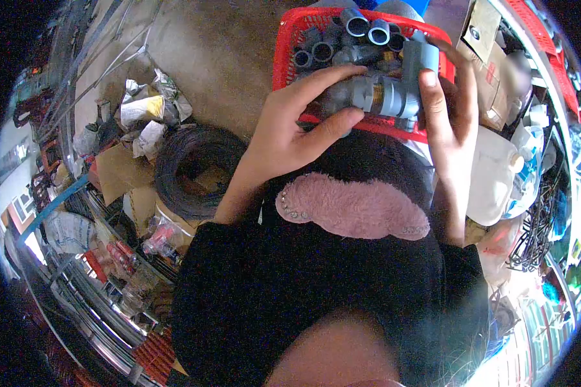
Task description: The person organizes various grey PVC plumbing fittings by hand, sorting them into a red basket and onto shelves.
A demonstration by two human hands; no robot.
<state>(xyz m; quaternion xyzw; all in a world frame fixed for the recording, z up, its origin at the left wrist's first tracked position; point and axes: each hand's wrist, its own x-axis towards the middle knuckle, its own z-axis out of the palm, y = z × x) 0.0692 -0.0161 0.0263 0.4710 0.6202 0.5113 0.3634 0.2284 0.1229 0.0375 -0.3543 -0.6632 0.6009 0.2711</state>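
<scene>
Above the near part of a red plastic basket [281, 64] is a grey pipe assembly [388, 95] with a brass-coloured threaded part near its middle. My left hand [301, 122] curls round its left end, thumb below and fingers above. On the right, my right hand [450, 109] grips the upright grey tee piece, its thumb on the near side. The basket holds several grey pipe fittings [323, 51], two of them with bright open ends towards the top. The far fingers of both hands are partly hidden.
A coil of black tubing [165, 169] lies at the left, near crumpled wrappers [142, 106] and cardboard [117, 174]. Right of my right arm are a white plastic jug [490, 174] and cardboard boxes [495, 97]. Metal racks with goods line both sides.
</scene>
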